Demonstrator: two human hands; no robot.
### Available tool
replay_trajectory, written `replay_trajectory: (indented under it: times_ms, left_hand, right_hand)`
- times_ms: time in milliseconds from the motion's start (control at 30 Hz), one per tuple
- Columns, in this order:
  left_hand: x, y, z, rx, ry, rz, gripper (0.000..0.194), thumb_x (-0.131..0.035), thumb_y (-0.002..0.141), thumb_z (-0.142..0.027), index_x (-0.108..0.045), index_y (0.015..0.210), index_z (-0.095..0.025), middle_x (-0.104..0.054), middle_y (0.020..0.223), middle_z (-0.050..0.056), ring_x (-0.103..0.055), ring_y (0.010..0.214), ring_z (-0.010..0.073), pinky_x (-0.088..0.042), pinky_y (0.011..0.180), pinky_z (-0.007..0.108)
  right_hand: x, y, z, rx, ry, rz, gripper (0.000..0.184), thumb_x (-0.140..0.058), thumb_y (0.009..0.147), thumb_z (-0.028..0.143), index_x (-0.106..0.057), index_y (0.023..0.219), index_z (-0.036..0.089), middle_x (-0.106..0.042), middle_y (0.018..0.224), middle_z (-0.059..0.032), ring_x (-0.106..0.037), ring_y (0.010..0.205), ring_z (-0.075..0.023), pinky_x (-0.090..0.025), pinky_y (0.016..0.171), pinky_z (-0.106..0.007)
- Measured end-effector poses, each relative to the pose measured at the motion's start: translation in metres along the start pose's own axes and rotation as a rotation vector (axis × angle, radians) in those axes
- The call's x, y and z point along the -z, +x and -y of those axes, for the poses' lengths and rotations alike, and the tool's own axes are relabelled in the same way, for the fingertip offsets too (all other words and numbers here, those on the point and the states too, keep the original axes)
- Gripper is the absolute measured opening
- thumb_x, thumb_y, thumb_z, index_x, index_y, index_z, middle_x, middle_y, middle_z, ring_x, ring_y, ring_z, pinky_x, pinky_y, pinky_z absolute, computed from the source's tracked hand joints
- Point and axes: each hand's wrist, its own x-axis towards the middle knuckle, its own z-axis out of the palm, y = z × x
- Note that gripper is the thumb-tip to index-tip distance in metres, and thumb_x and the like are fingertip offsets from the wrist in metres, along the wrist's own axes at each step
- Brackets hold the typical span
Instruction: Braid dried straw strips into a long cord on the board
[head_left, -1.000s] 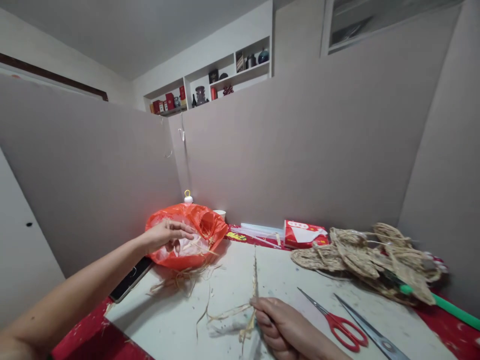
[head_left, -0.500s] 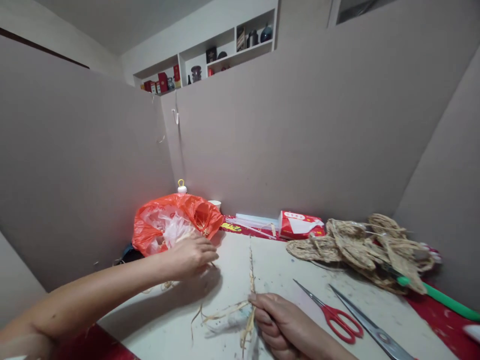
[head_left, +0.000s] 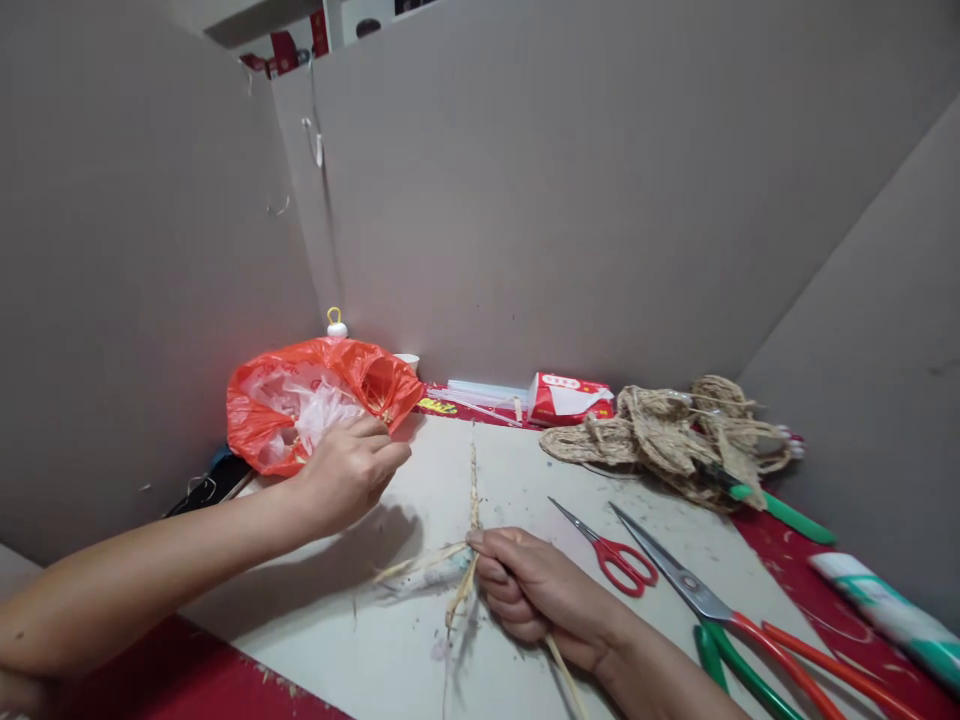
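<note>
My right hand (head_left: 536, 590) is closed round a thin straw braid (head_left: 474, 490), pinching it between thumb and forefinger. The braid points away from me over the white board (head_left: 517, 470). Loose straw strands (head_left: 459, 595) hang out to the left and below the pinch, and another trails under the wrist. My left hand (head_left: 341, 478) hovers at the front of a red plastic bag (head_left: 259, 372), which has clear plastic inside. Its fingers are curled together and turned away, so whatever they hold is hidden.
Right of my right hand lie red-handled scissors (head_left: 628, 568), large shears (head_left: 694, 588) and green handles (head_left: 750, 668). Woven straw pieces (head_left: 637, 430) are heaped behind them, beside a red tissue pack (head_left: 571, 397). A white-and-green packet (head_left: 885, 610) rests at far right. Grey panels (head_left: 525, 200) stand behind.
My left hand has gone from over the bag, fingers loose, down to its front edge, fingers curled. My right hand keeps its pinch on the braid. The view has tilted down.
</note>
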Motion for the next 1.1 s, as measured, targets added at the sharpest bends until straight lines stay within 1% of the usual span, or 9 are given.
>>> replay_trajectory:
  times_ms: [100,167,300,367,467,567,700,867,1100]
  left_hand:
    - [0.022,0.0,-0.026,0.167,-0.148,0.045,0.018,-0.044,0.086,-0.016,-0.059,0.075,-0.016,-0.057,0.063,0.002,-0.047,0.061,0.0123,-0.037,0.061,0.025]
    - [0.023,0.0,-0.037,0.346,-0.461,0.208,0.014,-0.047,0.085,-0.018,-0.058,0.077,-0.015,-0.057,0.067,0.0,-0.047,0.06,0.01,-0.037,0.058,0.022]
    - [-0.004,0.001,-0.045,0.72,-1.127,0.434,0.015,-0.059,0.08,-0.028,-0.058,0.076,-0.013,-0.054,0.065,-0.002,-0.044,0.056,0.0067,-0.035,0.054,0.019]
    - [-0.023,0.001,-0.047,0.877,-1.356,0.466,0.023,-0.065,0.075,-0.033,-0.057,0.074,-0.012,-0.053,0.061,-0.004,-0.041,0.051,0.0048,-0.033,0.051,0.019]
    - [-0.042,0.002,-0.05,1.027,-1.629,0.447,0.033,-0.073,0.067,-0.038,-0.054,0.072,-0.012,-0.059,0.059,-0.001,-0.051,0.051,0.0061,-0.04,0.057,0.02]
    - [-0.049,0.002,-0.055,1.104,-1.786,0.467,0.038,-0.078,0.061,-0.039,-0.054,0.072,-0.012,-0.064,0.063,0.003,-0.061,0.056,0.011,-0.048,0.062,0.026]
    - [-0.053,0.0,-0.057,1.135,-1.857,0.452,0.036,-0.08,0.059,-0.036,-0.056,0.072,-0.012,-0.065,0.065,0.003,-0.058,0.051,0.0097,-0.049,0.051,0.023]
    - [-0.06,-0.003,-0.055,1.103,-1.86,0.388,0.035,-0.081,0.059,-0.032,-0.055,0.074,-0.013,-0.061,0.06,0.0,-0.051,0.045,0.0059,-0.042,0.041,0.017]
    - [-0.059,-0.002,-0.053,1.105,-1.848,0.458,0.035,-0.077,0.062,-0.036,-0.055,0.078,-0.015,-0.059,0.057,-0.002,-0.037,0.037,0.0022,-0.024,0.033,0.014]
  right_hand:
    - [-0.001,-0.001,0.001,0.005,0.002,0.018,0.04,-0.052,0.084,0.04,-0.034,0.054,0.02,-0.022,0.04,0.0115,-0.008,0.034,-0.002,-0.004,0.032,-0.015]
    - [-0.001,-0.002,0.002,0.008,0.002,0.035,0.041,-0.053,0.084,0.041,-0.035,0.055,0.019,-0.023,0.04,0.0116,-0.008,0.034,-0.0018,-0.004,0.032,-0.015]
    - [-0.001,-0.002,0.002,0.018,0.025,0.059,0.042,-0.055,0.084,0.043,-0.036,0.056,0.019,-0.024,0.04,0.0117,-0.01,0.034,-0.0013,-0.006,0.031,-0.014]
    - [-0.001,-0.002,0.002,0.015,0.046,0.062,0.041,-0.056,0.084,0.043,-0.037,0.056,0.019,-0.025,0.041,0.0115,-0.01,0.034,-0.001,-0.006,0.031,-0.014]
    - [0.001,-0.002,0.001,0.009,0.06,0.058,0.04,-0.055,0.085,0.041,-0.038,0.057,0.018,-0.025,0.042,0.0114,-0.011,0.035,-0.001,-0.007,0.032,-0.014]
    - [0.002,-0.002,0.001,0.01,0.074,0.062,0.04,-0.056,0.085,0.041,-0.039,0.057,0.018,-0.025,0.042,0.0116,-0.011,0.035,-0.0009,-0.007,0.032,-0.014]
    - [0.003,-0.003,0.0,0.009,0.102,0.072,0.04,-0.058,0.084,0.042,-0.04,0.058,0.018,-0.025,0.042,0.0116,-0.011,0.034,-0.0008,-0.008,0.032,-0.014]
    - [0.003,-0.003,0.0,0.002,0.112,0.065,0.039,-0.059,0.084,0.041,-0.042,0.058,0.017,-0.024,0.043,0.0113,-0.012,0.035,-0.0009,-0.009,0.032,-0.014]
    - [0.007,-0.003,-0.003,-0.007,0.115,0.075,0.037,-0.055,0.086,0.04,-0.044,0.06,0.017,-0.024,0.044,0.0107,-0.013,0.036,-0.0016,-0.011,0.033,-0.014]
